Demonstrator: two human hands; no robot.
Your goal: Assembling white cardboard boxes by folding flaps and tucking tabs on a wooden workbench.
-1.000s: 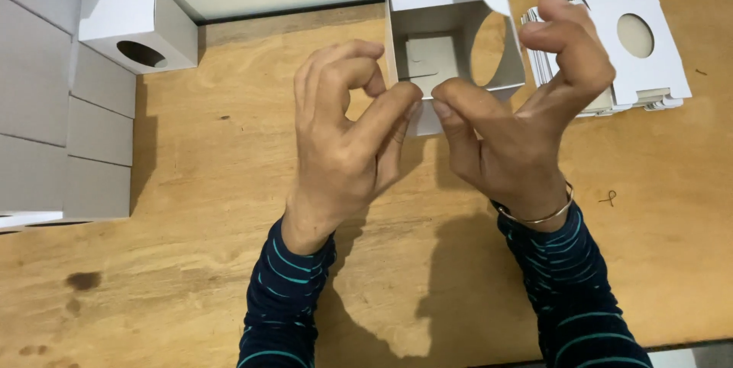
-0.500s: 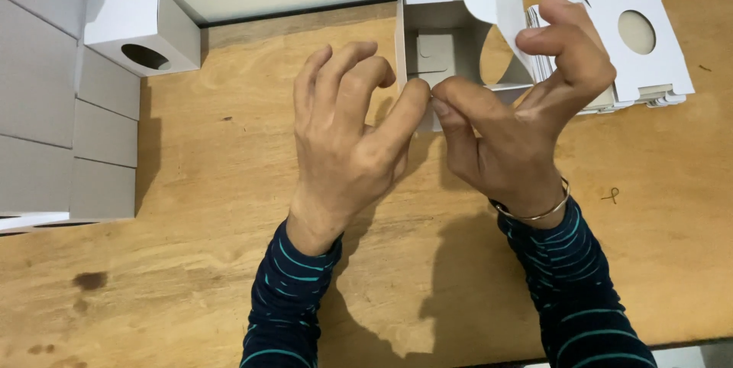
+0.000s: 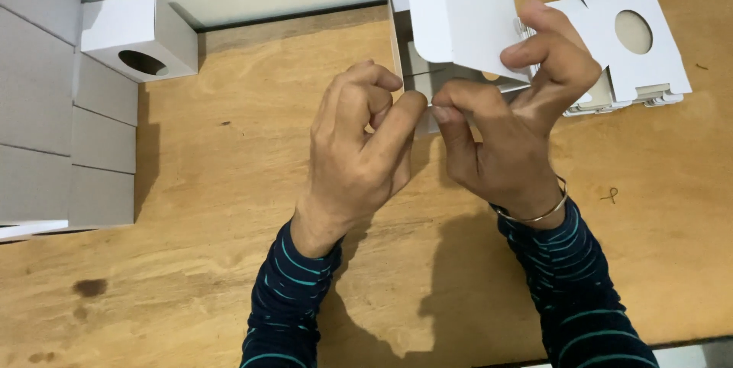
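Currently I see both hands at a half-folded white cardboard box (image 3: 450, 24) standing at the far middle of the wooden bench (image 3: 229, 185). Left hand (image 3: 359, 146) fingers are curled together, thumb pressing a lower flap; right hand (image 3: 519, 124) fingers are pinched on the box's flap edge. Walls are up, the top flap stands open, so closing seems left. One finished white box with a round hole (image 3: 137, 36) sits far left; flat white blanks (image 3: 634, 40) are stacked at right.

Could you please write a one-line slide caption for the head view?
Left hand and right hand fold a white cardboard box on a wooden table, beside flat box blanks.
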